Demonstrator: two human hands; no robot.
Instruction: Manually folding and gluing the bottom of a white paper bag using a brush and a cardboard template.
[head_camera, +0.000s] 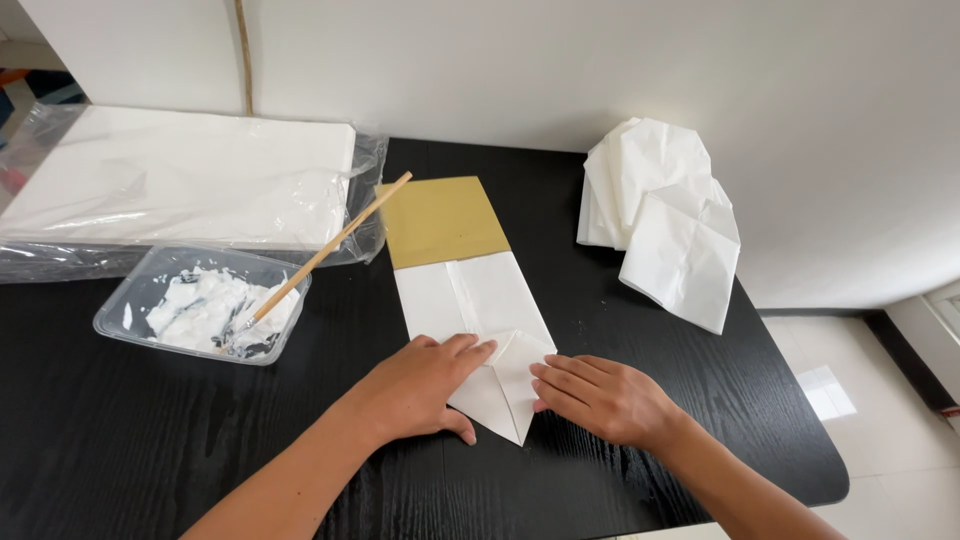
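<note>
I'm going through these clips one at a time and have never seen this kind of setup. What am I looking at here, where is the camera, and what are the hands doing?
There is no machine: a person works with two bare hands. The single picture comes from a camera worn on the person's head, looking down at a black wood-grain table.

The left hand lies flat on a folded white paper bag, and the right hand touches the bag's folded pointed end from the side. Neither hand grips anything. A tan cardboard sheet sticks out of the bag's far end.

To the left are a clear plastic tray of white paste with a wooden-handled brush resting in it, and a plastic-wrapped stack of white paper. To the right lies a pile of finished white paper bags.
</note>
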